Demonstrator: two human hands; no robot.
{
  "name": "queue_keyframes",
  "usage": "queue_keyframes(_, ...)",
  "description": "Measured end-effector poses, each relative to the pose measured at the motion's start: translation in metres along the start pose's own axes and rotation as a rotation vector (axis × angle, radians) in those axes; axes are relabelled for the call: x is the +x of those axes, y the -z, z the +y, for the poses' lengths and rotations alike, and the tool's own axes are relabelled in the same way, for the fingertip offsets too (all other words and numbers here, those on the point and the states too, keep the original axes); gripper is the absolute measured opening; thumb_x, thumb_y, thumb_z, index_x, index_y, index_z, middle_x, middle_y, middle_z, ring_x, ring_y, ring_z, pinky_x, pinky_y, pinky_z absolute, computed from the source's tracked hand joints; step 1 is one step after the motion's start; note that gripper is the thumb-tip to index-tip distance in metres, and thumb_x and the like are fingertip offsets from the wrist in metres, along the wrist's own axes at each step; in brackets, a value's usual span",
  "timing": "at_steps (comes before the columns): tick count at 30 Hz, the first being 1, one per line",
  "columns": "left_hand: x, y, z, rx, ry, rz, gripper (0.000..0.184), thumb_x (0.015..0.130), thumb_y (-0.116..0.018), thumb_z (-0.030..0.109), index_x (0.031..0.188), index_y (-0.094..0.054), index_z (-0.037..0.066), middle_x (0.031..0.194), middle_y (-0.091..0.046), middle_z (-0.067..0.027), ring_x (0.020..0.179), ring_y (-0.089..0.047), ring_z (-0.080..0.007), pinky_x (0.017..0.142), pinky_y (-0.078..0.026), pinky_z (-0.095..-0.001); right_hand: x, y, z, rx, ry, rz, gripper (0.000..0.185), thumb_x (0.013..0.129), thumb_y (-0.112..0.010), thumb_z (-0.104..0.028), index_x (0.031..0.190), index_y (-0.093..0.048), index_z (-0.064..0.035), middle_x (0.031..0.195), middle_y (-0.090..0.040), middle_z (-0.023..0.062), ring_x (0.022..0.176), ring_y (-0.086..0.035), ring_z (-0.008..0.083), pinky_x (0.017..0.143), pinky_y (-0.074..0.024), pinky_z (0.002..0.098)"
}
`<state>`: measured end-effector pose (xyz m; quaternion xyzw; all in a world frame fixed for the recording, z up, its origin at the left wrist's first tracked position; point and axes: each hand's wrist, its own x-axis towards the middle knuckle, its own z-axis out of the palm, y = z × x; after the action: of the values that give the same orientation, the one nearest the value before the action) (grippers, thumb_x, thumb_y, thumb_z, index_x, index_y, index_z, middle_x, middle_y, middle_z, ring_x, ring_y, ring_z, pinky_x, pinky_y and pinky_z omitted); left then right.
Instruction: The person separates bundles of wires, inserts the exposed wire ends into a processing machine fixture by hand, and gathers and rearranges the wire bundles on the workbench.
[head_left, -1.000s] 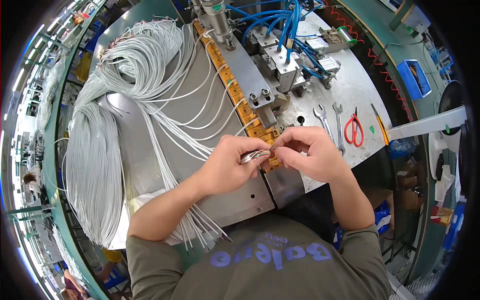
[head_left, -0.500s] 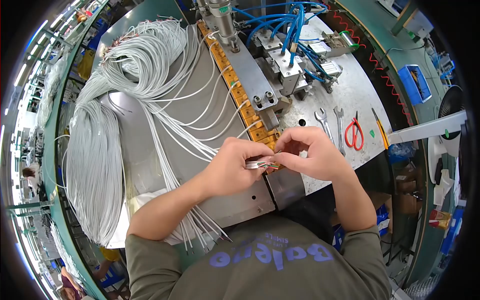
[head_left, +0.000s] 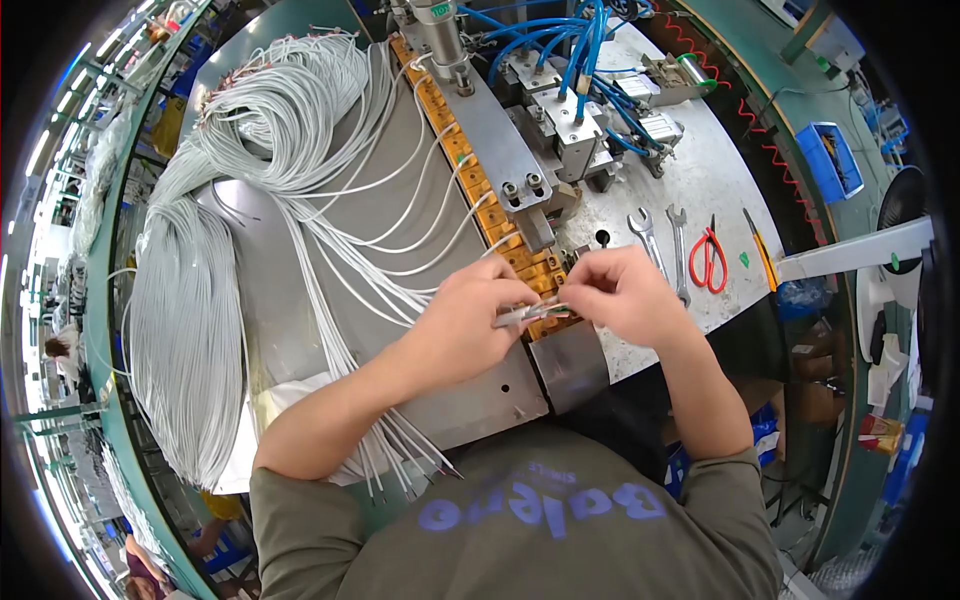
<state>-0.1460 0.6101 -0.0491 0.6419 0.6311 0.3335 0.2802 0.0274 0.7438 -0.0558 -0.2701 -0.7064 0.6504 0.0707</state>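
Observation:
My left hand (head_left: pixel 470 312) is closed around the end of a white cable (head_left: pixel 508 319), its thin coloured wires pointing right. The fingertips of my right hand (head_left: pixel 625 300) pinch at those thin wires (head_left: pixel 555 307), which look partly hidden by the fingers. Both hands hover over the near end of a yellow-orange fixture strip (head_left: pixel 538 268). Several white cables (head_left: pixel 440 225) run from slots along that strip to the left. Above the strip stands a metal press with a steel bar (head_left: pixel 490 145).
Coiled white cable bundles (head_left: pixel 280 110) and a long hanging bundle (head_left: pixel 190 340) lie left. On the right plate are two wrenches (head_left: pixel 648 238), red-handled scissors (head_left: pixel 708 262) and a yellow-handled tool (head_left: pixel 762 252). Blue air hoses (head_left: pixel 585 60) crowd the machine; a blue bin (head_left: pixel 828 160) stands farther right.
Both hands have shifted slightly, and the right fingers have drawn a little away from the left hand along the wires. The cable end stays in the left hand.

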Motion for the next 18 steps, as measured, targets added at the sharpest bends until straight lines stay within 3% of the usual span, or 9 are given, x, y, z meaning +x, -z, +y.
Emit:
queue_keyframes(3, 0.001, -0.004, -0.001, 0.169, 0.047, 0.037, 0.025, 0.071, -0.065, -0.002, 0.094, -0.066, 0.004, 0.082, -0.057, -0.014, 0.075, -0.057, -0.0326, 0.065, -0.047, -0.0385, 0.01, 0.009, 0.015, 0.138, -0.133, -0.004, 0.017, 0.084, -0.061, -0.012, 0.076, -0.062, 0.0022, 0.059, -0.058, 0.0022, 0.048, -0.048, 0.0054, 0.045, -0.0369, 0.0223)
queue_keyframes(5, 0.005, -0.005, -0.004, 0.256, 0.038, 0.046, 0.022, 0.072, -0.064, -0.002, 0.093, -0.065, 0.003, 0.084, -0.057, -0.0146, 0.075, -0.057, -0.0334, 0.065, -0.047, -0.0396, 0.014, 0.01, 0.02, 0.157, -0.165, 0.025, 0.019, 0.085, -0.06, -0.014, 0.076, -0.062, 0.0026, 0.058, -0.057, 0.0035, 0.047, -0.049, 0.0079, 0.045, -0.0373, 0.0241)
queue_keyframes(12, 0.011, -0.003, -0.003, 0.328, 0.045, 0.061, 0.018, 0.073, -0.059, -0.003, 0.091, -0.063, 0.002, 0.082, -0.057, -0.0152, 0.073, -0.058, -0.0345, 0.063, -0.047, -0.0428, 0.021, 0.012, 0.022, -0.255, 0.073, 0.125, 0.022, 0.084, -0.059, -0.016, 0.077, -0.061, 0.0055, 0.059, -0.056, 0.0061, 0.054, -0.048, 0.0096, 0.052, -0.0397, 0.0276)
queue_keyframes(16, 0.01, -0.009, 0.003, 0.476, 0.021, 0.014, 0.016, 0.074, -0.06, -0.002, 0.09, -0.06, 0.001, 0.088, -0.056, -0.0151, 0.071, -0.058, -0.0343, 0.062, -0.047, -0.0431, 0.026, 0.016, 0.032, -0.017, -0.043, -0.015, 0.017, 0.088, -0.055, -0.014, 0.078, -0.057, 0.0003, 0.06, -0.05, -0.0002, 0.053, -0.045, 0.0062, 0.048, -0.0351, 0.0237)
queue_keyframes(18, 0.008, -0.014, 0.014, 0.583, 0.047, -0.061, 0.014, 0.075, -0.06, -0.002, 0.089, -0.059, 0.001, 0.092, -0.055, -0.015, 0.07, -0.059, -0.0343, 0.061, -0.047, -0.0431, 0.029, 0.014, 0.039, 0.042, 0.003, -0.033, 0.017, 0.088, -0.054, -0.014, 0.078, -0.057, -0.0008, 0.061, -0.051, -0.0005, 0.053, -0.046, 0.0063, 0.047, -0.0349, 0.0231)
